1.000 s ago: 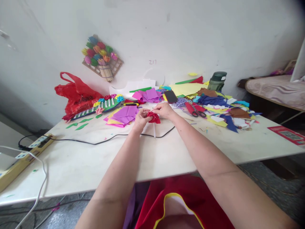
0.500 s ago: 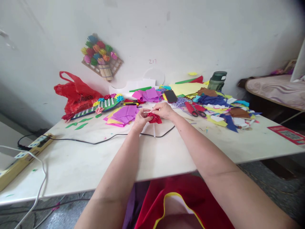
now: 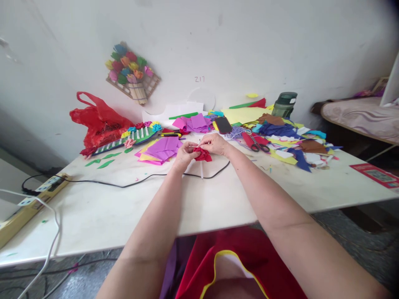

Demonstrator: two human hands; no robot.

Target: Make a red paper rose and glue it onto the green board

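Note:
In the head view, a red crinkled paper flower [image 3: 204, 155] is held just above the table, at the middle. My left hand [image 3: 186, 154] is closed on its left side, thumb and fingers pinching it. Over its top, my right hand [image 3: 215, 144] pinches a thin white strand [image 3: 195, 146], whose kind I cannot make out. Both sets of fingertips nearly meet there and hide part of the flower. A narrow white stem [image 3: 201, 170] points down from beneath the flower toward me.
Purple sheets [image 3: 165, 148] lie to the left, with green leaf shapes [image 3: 106, 163] beyond. Scissors [image 3: 258, 146], a phone [image 3: 223, 125] and a heap of coloured scraps [image 3: 289, 137] are to the right. A black cable [image 3: 124, 185] crosses the table. A bottle [image 3: 284, 104] stands behind.
Hardly anything differs. My right fingers have shifted slightly at the top of the flower, while the left hand keeps its hold.

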